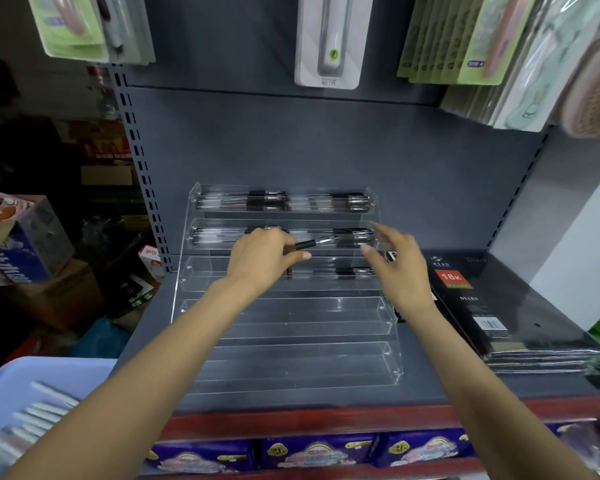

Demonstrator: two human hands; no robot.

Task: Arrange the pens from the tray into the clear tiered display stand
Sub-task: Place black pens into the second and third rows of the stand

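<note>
Black diaries (506, 306) stacked on the grey shelf (430, 386); carded toothbrush (331, 39) hangs above.

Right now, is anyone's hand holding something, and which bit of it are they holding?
Yes. The left hand pinches a pen by its black grip end, so the silvery end pokes out to the right. The right hand is open and holds nothing.

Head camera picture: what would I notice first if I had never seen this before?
Probably the two bare arms reaching into the middle, where the left hand holds a black pen over the clear display stand. The right hand is open beside it. A blue tray of pens sits bottom left.
</note>
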